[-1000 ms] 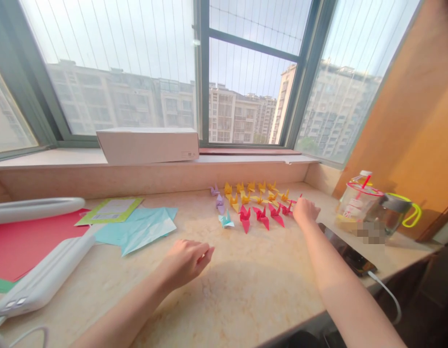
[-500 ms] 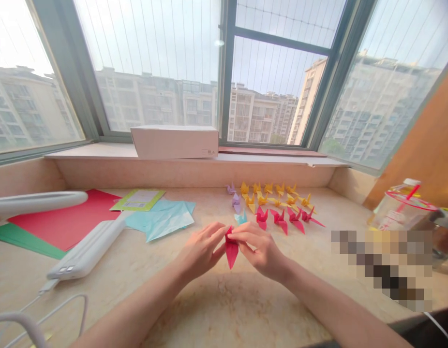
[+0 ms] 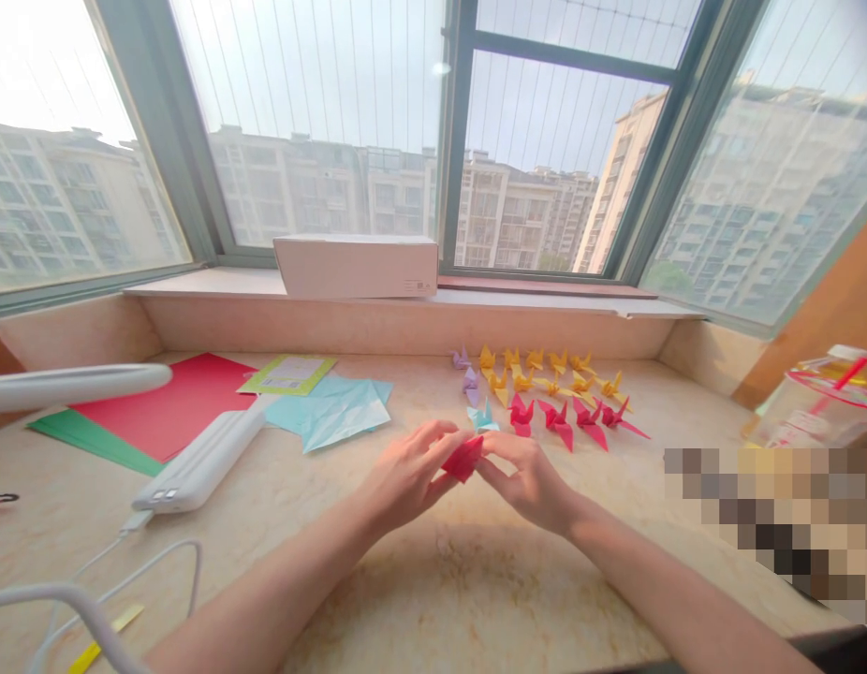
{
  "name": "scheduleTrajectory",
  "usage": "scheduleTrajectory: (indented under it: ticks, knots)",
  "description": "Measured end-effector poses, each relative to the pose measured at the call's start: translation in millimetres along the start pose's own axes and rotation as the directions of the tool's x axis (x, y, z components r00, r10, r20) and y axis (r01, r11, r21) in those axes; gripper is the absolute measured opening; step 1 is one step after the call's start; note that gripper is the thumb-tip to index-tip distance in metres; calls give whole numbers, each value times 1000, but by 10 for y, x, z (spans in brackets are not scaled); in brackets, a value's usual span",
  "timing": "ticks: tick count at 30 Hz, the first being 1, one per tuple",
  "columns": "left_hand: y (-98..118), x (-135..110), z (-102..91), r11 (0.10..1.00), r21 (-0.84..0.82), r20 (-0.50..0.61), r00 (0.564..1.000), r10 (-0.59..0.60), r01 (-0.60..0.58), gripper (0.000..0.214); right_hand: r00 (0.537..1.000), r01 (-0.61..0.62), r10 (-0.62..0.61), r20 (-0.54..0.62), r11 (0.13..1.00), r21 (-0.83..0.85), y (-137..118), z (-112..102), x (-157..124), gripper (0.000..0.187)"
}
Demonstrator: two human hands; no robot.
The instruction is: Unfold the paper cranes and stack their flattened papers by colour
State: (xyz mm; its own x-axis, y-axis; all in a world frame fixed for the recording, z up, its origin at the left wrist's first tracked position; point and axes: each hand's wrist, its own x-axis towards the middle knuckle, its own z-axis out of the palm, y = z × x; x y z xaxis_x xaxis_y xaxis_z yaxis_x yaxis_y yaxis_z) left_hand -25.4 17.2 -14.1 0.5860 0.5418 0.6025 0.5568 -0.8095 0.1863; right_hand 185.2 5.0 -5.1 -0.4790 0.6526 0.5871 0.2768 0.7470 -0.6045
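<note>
A small folded piece of red origami paper (image 3: pixel 464 459) is held up between my two hands, a little above the stone counter. My left hand (image 3: pixel 414 473) pinches its left side between thumb and fingers. On the other side my right hand (image 3: pixel 528 477) grips the right edge with thumb and forefinger. Just beyond my fingers stands a light blue paper crane (image 3: pixel 483 417). Behind it, finished cranes are lined up in rows: several red cranes (image 3: pixel 557 423), several yellow cranes (image 3: pixel 522 377) and two purple cranes (image 3: pixel 470 384).
To the left lie red paper sheets (image 3: pixel 187 398), green paper (image 3: pixel 96 438), crumpled light blue paper (image 3: pixel 342 412), a yellow-green packet (image 3: pixel 287 375) and a white power bank (image 3: pixel 201 461) with a cable. A white box (image 3: pixel 356 268) sits on the sill. At right stands a plastic cup (image 3: pixel 805 417).
The red paper has turned from hanging point-down and upright to lying tilted sideways between my fingers. The whole view has shifted slightly, so the counter appears further right.
</note>
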Motion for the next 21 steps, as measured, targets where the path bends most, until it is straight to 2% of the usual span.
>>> scheduleTrajectory:
  ticks: [3,6,8,10,12,14,16,18,21]
  knots:
    - [3,23,-23,997,-68,7,999,-38,38,18,999,6,-6,34,1000,-8,0,-24,-9,22]
    - [4,39,5,957,-222,-4,981,-193,187,19,999,-15,17,45,999,-33,15,-31,-25,22]
    - [17,47,47,866,-388,24,943,-333,316,26,998,-52,53,20,997,-49,33,-25,-34,21]
    - [42,54,92,723,-557,95,896,-433,408,36,996,-90,89,-25,994,-54,52,-15,-39,21]
    - [75,61,123,567,-688,166,858,-486,454,44,990,-125,122,-69,991,-41,65,-8,-43,21]
    - [107,68,126,424,-782,216,838,-501,456,54,980,-175,172,-99,985,-15,68,-4,-48,22]
    - [130,74,103,320,-841,247,836,-491,436,64,965,-234,235,-115,972,20,67,-4,-50,24]
    - [142,77,71,269,-868,268,849,-456,418,71,950,-274,279,-142,960,53,74,-11,-47,26]
    - [139,72,45,255,-873,295,867,-402,416,74,930,-285,298,-215,954,93,104,-35,-39,27]
